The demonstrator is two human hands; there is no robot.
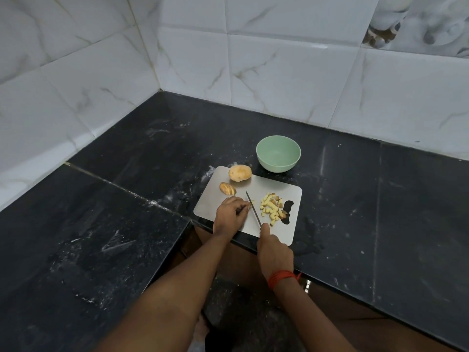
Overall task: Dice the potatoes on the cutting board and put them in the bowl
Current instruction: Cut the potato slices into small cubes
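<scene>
A steel cutting board (274, 191) lies on the black counter. On its far left corner rests a whole potato (239, 173), and just in front of it a sliced potato piece (227, 188). A heap of diced potato (272, 208) sits on the board's right side. My left hand (229, 215) presses down on a potato piece that is mostly hidden under the fingers. My right hand (272, 250) grips the handle of a knife (253, 209), whose blade sits right beside my left fingertips. A pale green bowl (278, 153) stands empty just behind the board.
The black stone counter (380, 199) runs into a corner of white marble-look wall tiles (291, 72). A lower counter section (88, 237) lies to the left. The counter's front edge passes just under the board.
</scene>
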